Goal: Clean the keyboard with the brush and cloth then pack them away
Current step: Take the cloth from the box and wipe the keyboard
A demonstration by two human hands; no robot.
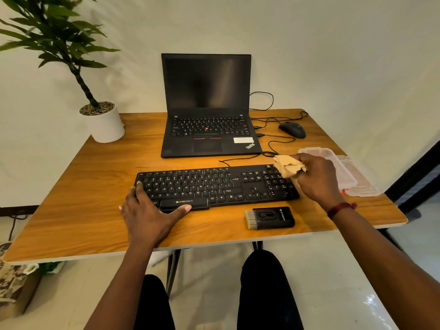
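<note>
A black keyboard (pixel 214 185) lies across the middle of the wooden table (pixel 78 210). My left hand (pixel 147 210) rests on its left front corner, fingers on the left edge and thumb along the front. My right hand (pixel 316 177) grips a crumpled tan cloth (pixel 287 165) over the keyboard's right end, at the number pad. A black brush (pixel 270 217) with pale bristles on its left end lies on the table just in front of the keyboard, right of centre. A clear plastic box (pixel 342 170) and its lid stand at the right, partly behind my right hand.
An open black laptop (pixel 207 108) stands behind the keyboard. A black mouse (pixel 292 129) and its cables lie at the back right. A potted plant in a white pot (pixel 104 125) sits at the back left corner. My knees are below the table's front edge.
</note>
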